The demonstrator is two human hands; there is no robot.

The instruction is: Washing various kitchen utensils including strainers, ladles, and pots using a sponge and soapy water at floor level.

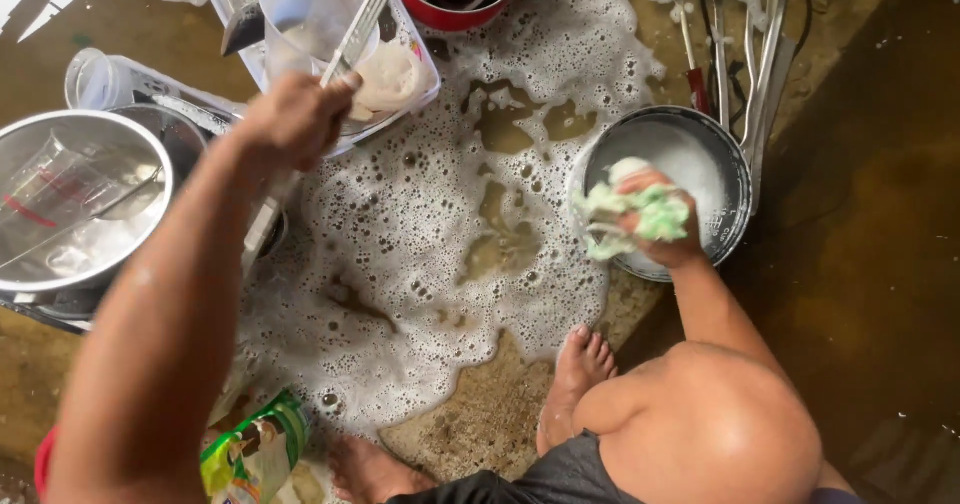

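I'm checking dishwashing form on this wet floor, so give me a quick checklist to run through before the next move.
1. Left hand grips the long metal utensil: ok.
2. Right hand holds the green-and-white soapy scrubbing cloth: ok.
3. Round metal bowl of suds sits under the cloth: ok.
4. Foam-covered brown floor dry underfoot: not ok.
5. Bare foot clear of foam: not ok.
6. Utensil already scrubbed: cannot tell.

We are looking steeply down from one head-worn camera onto the soapy floor (430, 264). We are sitting close, both arms reaching into frame.
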